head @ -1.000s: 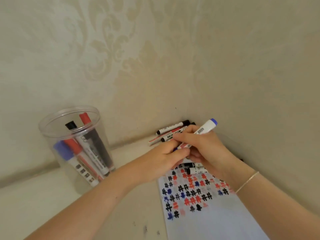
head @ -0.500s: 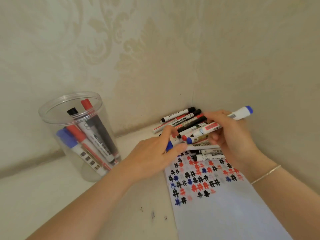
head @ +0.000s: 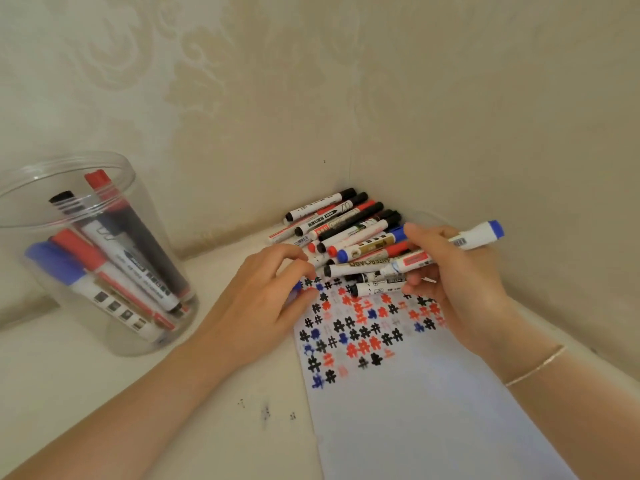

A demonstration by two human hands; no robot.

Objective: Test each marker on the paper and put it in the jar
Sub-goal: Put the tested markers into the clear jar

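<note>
My right hand (head: pixel 460 282) grips a white marker with a blue end (head: pixel 479 234); its bare tip points left, just above the top edge of the paper (head: pixel 433 410). My left hand (head: pixel 263 299) rests at the paper's left edge, and its curled fingers pinch a small blue cap (head: pixel 298 285), mostly hidden. The paper carries rows of black, red and blue hash marks. A clear jar (head: pixel 69 161) at the left holds several capped markers. A pile of markers (head: pixel 346 223) lies in the corner behind my hands.
Two patterned walls meet in a corner just behind the marker pile. The pale tabletop (head: pixel 104 410) runs between the jar and the paper, with a few small ink specks (head: pixel 265 412) near the paper's left edge.
My hands have drawn apart: the blue cap went left with my left hand and the marker's tip is now bare. Both hands have sunk toward the paper.
</note>
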